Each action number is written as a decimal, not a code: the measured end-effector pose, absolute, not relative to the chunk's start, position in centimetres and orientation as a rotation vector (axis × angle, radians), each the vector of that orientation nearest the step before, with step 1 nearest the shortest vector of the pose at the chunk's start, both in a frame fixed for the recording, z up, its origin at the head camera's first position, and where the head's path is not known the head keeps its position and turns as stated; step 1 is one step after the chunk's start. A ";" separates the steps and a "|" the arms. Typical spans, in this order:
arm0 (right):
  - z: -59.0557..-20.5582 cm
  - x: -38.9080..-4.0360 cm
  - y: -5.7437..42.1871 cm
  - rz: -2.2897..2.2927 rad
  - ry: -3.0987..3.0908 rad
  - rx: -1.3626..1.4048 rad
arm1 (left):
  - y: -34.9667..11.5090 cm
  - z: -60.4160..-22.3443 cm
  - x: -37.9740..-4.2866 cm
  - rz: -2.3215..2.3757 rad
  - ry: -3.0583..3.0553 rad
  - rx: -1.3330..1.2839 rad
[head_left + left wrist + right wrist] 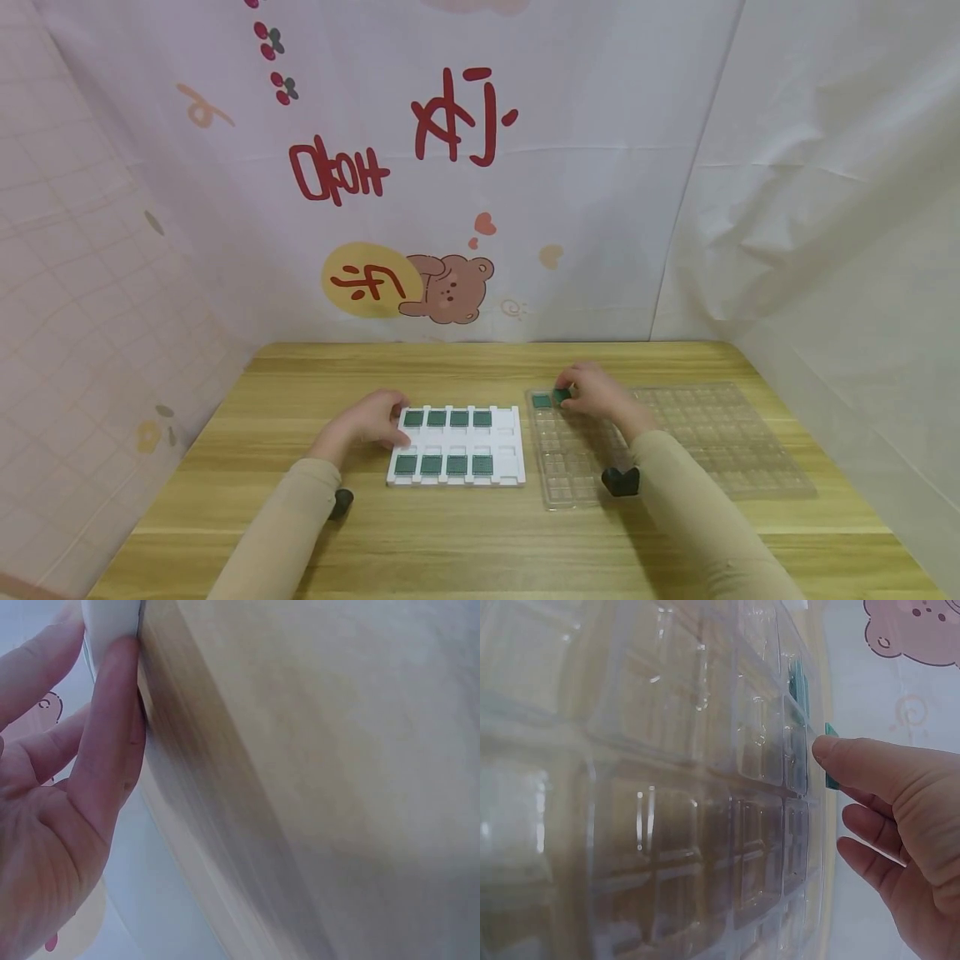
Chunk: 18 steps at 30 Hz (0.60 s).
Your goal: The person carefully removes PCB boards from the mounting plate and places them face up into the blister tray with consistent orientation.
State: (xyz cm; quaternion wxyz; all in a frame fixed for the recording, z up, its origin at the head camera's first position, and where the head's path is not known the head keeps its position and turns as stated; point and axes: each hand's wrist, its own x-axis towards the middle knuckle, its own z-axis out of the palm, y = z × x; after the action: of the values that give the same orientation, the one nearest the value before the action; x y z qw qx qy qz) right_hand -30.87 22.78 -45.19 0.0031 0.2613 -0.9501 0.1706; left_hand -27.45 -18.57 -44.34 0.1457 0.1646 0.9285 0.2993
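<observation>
A white slotted tray [508, 433] bears two rows of small square green chips [457, 465]. My left hand [375, 418] holds the tray by its left edge; in the left wrist view the fingers [112, 727] lie against the white edge. Thumb and index finger of my right hand [596, 392] pinch one green chip [831, 757] near the far edge of a clear plastic compartment tray [551, 442]. Another green chip [542, 402] sits in that tray's far left compartment, just left of the pinched one.
A second clear compartment tray [712, 433] lies to the right, partly behind my right forearm. The wooden table [450, 542] ends at a wall covered with a printed white cloth [585, 208]. Black wrist mounts [621, 482] sit at both sleeves.
</observation>
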 end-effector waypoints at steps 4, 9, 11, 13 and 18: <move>-45.5 -31.2 22.8 0.505 -2.976 0.830 | -18.5 -44.4 -27.5 0.861 2.679 0.474; -45.3 -31.2 22.7 0.485 -2.981 0.822 | -18.6 -44.3 -27.5 0.860 2.679 0.483; -45.1 -31.2 22.6 0.470 -2.976 0.823 | -18.6 -44.3 -27.4 0.865 2.675 0.489; -45.0 -31.1 22.6 0.456 -2.975 0.824 | -18.6 -44.3 -27.4 0.868 2.671 0.499; -44.8 -31.0 22.6 0.455 -3.005 0.799 | -18.6 -44.3 -27.4 0.852 2.677 0.511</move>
State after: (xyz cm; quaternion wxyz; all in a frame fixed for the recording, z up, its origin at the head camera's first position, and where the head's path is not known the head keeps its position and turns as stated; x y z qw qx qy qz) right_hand -31.00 22.61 -44.79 -0.0003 0.2543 -0.9562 0.1449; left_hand -27.44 -18.57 -44.29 0.1425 0.1773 0.9279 0.2953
